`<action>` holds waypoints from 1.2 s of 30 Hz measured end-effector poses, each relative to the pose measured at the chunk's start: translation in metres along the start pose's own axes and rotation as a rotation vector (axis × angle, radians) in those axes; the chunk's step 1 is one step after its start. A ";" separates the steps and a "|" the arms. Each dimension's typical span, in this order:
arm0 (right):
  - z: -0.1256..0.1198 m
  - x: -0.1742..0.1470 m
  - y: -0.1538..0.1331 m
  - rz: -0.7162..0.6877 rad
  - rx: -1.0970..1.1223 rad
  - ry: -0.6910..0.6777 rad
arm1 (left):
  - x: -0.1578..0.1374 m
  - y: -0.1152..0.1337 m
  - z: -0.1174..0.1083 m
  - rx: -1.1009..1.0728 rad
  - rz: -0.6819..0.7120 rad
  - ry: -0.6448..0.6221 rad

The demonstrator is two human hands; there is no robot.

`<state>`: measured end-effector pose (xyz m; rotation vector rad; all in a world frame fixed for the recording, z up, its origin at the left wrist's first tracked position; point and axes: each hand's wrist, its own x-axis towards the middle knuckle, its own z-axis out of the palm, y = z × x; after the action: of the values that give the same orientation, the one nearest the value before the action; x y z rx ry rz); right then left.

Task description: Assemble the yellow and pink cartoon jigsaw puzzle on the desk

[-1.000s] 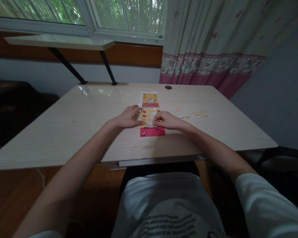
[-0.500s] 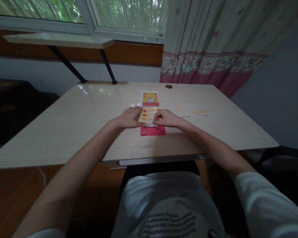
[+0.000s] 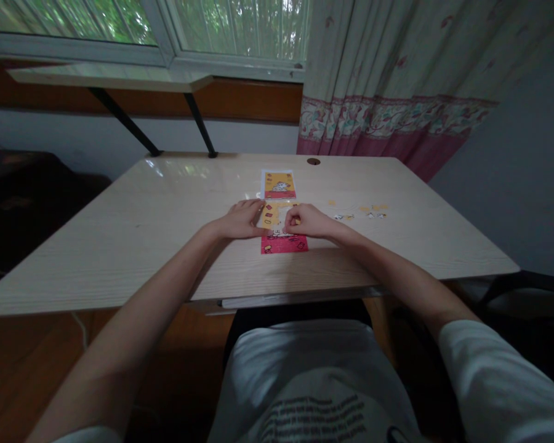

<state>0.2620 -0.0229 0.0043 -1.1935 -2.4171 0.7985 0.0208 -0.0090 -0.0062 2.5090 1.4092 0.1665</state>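
Jigsaw: flat on the worktop, under and between the hands, pale gap in its middle.
Left hand: grip spread along the jigsaw's left edge.
Right hand: grip pressed together at the gap's right side; cannot tell if it pinches anything.
Picture card: just beyond the jigsaw.
Loose pieces: right of the right hand.

The desk offers passage left of the left hand, up to black posts
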 end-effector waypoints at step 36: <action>-0.078 -0.086 0.044 0.149 -0.049 -0.220 | -0.003 -0.001 -0.003 -0.051 0.016 0.005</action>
<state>0.3801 -0.0437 0.0354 -1.3841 -2.5576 0.9653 0.0177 -0.0107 -0.0036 2.4803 1.3697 0.2089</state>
